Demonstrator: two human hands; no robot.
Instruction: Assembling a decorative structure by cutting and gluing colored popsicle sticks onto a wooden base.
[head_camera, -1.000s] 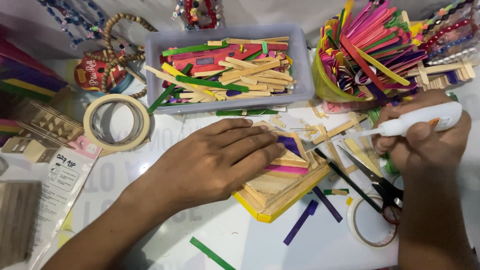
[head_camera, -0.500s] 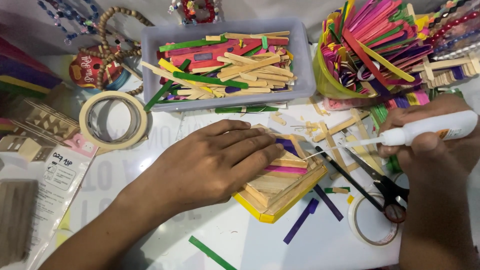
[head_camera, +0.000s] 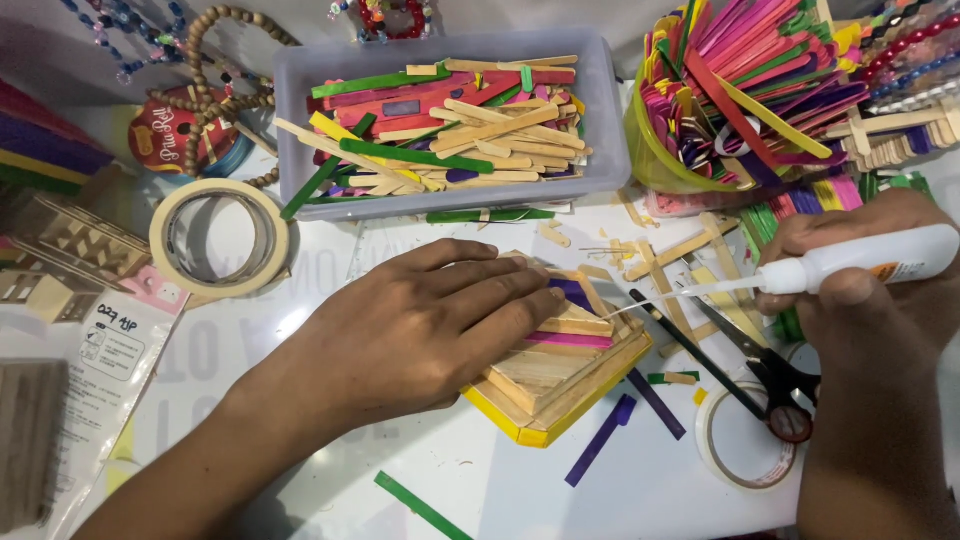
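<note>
Compared with half a second ago, your right hand (head_camera: 880, 290) has kept its place at the right edge and still wraps its fingers around the white plastic glue bottle (head_camera: 870, 262). The bottle lies nearly level, nozzle pointing left, and a thin strand of glue now runs from the tip toward the stick structure. Your left hand (head_camera: 420, 320) has not shifted: it lies flat, fingers extended and close together, pressing down on the stacked square frame of wooden craft sticks with a yellow base (head_camera: 560, 375). It grips nothing. The frame sits on the white counter (head_camera: 480, 470) at centre, partly covered by that hand; purple and pink sticks show in its upper layers.

Surroundings:
- Black-handled scissors (head_camera: 745, 365) lie just right of the frame, between it and your right hand, directly under the glue nozzle's path.
- A small roll of clear tape (head_camera: 745, 450) lies under the scissor handles.
- The grey plastic tray of mixed coloured sticks (head_camera: 450, 120) stands behind your left hand.
- A yellow-green cup packed with bright sticks (head_camera: 730, 100) stands at back right.
- A roll of beige masking tape (head_camera: 220, 238) lies to the left.
- Loose stick offcuts are scattered around the frame, including a purple stick (head_camera: 600, 440) and a green stick (head_camera: 420, 505) in front.
</note>
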